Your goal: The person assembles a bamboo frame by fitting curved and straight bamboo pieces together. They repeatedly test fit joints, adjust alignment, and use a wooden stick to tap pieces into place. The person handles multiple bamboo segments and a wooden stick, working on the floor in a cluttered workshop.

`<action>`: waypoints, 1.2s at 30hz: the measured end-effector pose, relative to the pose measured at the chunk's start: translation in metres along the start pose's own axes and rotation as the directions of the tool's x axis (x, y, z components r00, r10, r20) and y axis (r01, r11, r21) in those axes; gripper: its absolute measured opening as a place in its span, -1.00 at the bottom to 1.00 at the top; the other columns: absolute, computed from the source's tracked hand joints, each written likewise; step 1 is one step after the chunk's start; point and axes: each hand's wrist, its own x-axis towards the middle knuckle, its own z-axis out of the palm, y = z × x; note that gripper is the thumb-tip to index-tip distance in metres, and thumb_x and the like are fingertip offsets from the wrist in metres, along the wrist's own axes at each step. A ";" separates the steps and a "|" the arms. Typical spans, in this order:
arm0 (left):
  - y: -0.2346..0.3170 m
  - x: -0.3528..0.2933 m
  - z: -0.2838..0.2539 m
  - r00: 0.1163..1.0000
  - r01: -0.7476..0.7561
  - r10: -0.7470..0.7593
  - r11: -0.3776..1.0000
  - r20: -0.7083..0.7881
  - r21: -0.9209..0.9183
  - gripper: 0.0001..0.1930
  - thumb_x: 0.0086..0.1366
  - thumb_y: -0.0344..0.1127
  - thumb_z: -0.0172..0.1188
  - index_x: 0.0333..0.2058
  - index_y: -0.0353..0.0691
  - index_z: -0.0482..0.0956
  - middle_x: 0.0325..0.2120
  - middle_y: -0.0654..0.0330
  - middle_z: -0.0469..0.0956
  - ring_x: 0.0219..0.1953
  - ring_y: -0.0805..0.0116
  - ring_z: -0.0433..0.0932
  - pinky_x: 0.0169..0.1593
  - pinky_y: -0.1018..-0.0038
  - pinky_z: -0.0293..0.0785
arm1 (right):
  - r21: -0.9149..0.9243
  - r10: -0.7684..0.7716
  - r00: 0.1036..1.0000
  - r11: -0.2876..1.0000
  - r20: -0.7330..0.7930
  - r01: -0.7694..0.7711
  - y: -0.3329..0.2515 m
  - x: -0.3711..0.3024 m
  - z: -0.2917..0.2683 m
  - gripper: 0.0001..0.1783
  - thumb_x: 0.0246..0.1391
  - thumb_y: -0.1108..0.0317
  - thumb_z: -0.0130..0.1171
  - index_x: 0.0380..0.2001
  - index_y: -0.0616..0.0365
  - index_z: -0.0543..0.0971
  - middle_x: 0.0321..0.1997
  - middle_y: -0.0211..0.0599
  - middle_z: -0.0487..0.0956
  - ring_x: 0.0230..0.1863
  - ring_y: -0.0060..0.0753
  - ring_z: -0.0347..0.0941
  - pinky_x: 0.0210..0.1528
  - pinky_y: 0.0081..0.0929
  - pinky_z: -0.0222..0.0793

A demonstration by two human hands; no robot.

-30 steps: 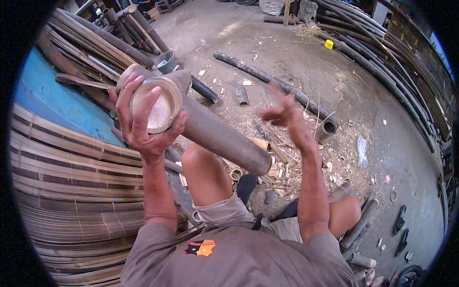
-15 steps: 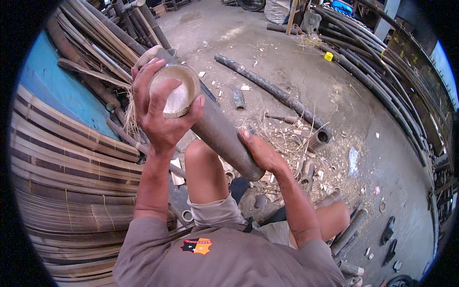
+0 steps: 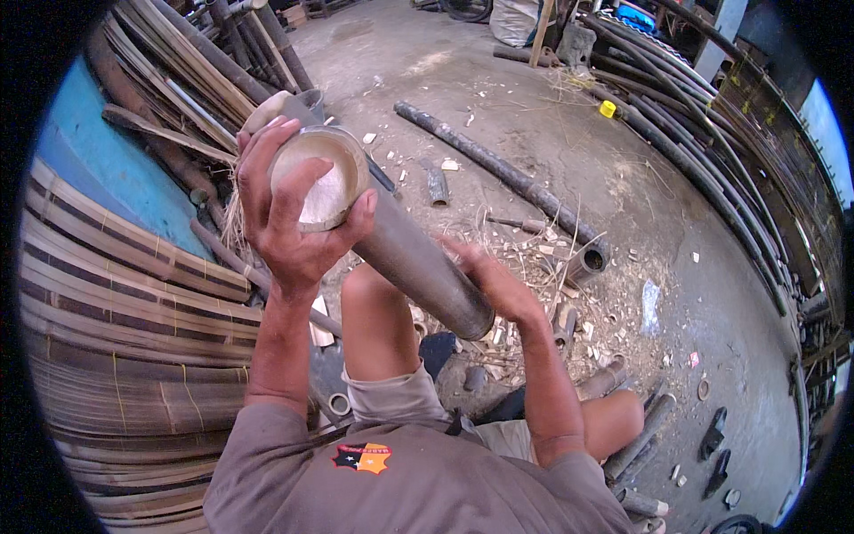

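A thick brown bamboo tube (image 3: 414,258) is held tilted above my knees, its pale rimmed upper end facing me and a whitish surface inside. Around that end my left hand (image 3: 289,200) is closed, thumb on the near side and one finger bent over the mouth. My right hand (image 3: 494,280) is against or just beside the tube's lower right side. Its fingers are smeared by motion, so their grip cannot be made out.
A long dark bamboo pole (image 3: 498,165) lies on the floor ahead, with wood chips (image 3: 623,294) around its near end. Slatted bamboo panels (image 3: 133,311) stand at left. Several poles (image 3: 685,133) lie along the right. A pale bucket (image 3: 307,102) sits behind my left hand.
My right hand has shifted up along the tube, its thumb no longer plainly resting on top, and its fingers are now blurred. My left hand keeps its hold on the upper end.
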 end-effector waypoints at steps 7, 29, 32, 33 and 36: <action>0.001 0.004 0.009 0.996 0.078 -0.079 0.997 -0.041 -0.028 -0.55 -0.07 -0.22 0.57 -0.19 -0.10 0.60 0.07 0.00 0.51 0.15 -0.06 0.49 0.32 -0.09 0.31 | -0.220 -0.126 0.992 0.968 -0.017 0.119 -0.032 -0.013 -0.007 0.20 -0.10 -0.39 0.32 0.45 0.17 0.22 0.22 0.16 0.54 0.28 0.05 0.47 0.29 -0.15 0.34; -0.076 -0.149 0.179 0.019 0.640 -0.647 -0.578 0.762 -0.507 -0.26 0.33 0.16 0.20 0.27 -0.28 0.29 0.02 -0.06 0.55 0.03 -0.03 0.59 0.17 0.04 0.53 | -0.204 -0.139 0.813 0.979 -0.566 0.025 0.051 -0.105 0.017 0.02 -0.19 0.14 0.58 0.33 0.20 0.33 0.11 0.02 0.59 0.15 -0.17 0.55 0.19 -0.24 0.45; -0.133 -0.178 0.193 -0.151 0.695 -0.471 -0.676 0.869 -0.245 -0.24 0.24 0.30 0.26 0.18 -0.20 0.43 0.03 -0.04 0.58 0.02 0.02 0.61 0.16 -0.04 0.53 | -0.355 -0.222 0.760 0.935 -0.611 -0.012 0.058 -0.106 0.026 0.05 -0.16 0.24 0.62 0.35 0.27 0.25 0.15 -0.07 0.56 0.16 -0.26 0.50 0.20 -0.29 0.43; -0.125 -0.178 0.208 -0.223 0.687 -0.396 -0.713 0.891 -0.145 -0.22 0.21 0.32 0.26 0.18 -0.19 0.44 0.02 0.00 0.59 0.01 0.01 0.61 0.17 -0.03 0.53 | -0.349 -0.224 0.721 0.937 -0.656 -0.027 0.059 -0.104 0.023 0.03 -0.17 0.19 0.60 0.34 0.22 0.28 0.15 0.02 0.56 0.18 -0.09 0.51 0.19 -0.22 0.44; -0.114 -0.202 0.236 -0.277 0.673 -0.310 -0.738 0.909 -0.046 -0.17 0.11 0.27 0.37 0.19 -0.20 0.39 0.05 -0.01 0.55 0.01 0.01 0.60 0.15 -0.06 0.52 | -0.265 -0.159 0.662 0.962 -0.733 -0.062 0.048 -0.113 0.015 -0.04 -0.15 0.16 0.56 0.31 0.19 0.34 0.14 0.06 0.57 0.20 -0.01 0.53 0.19 -0.18 0.45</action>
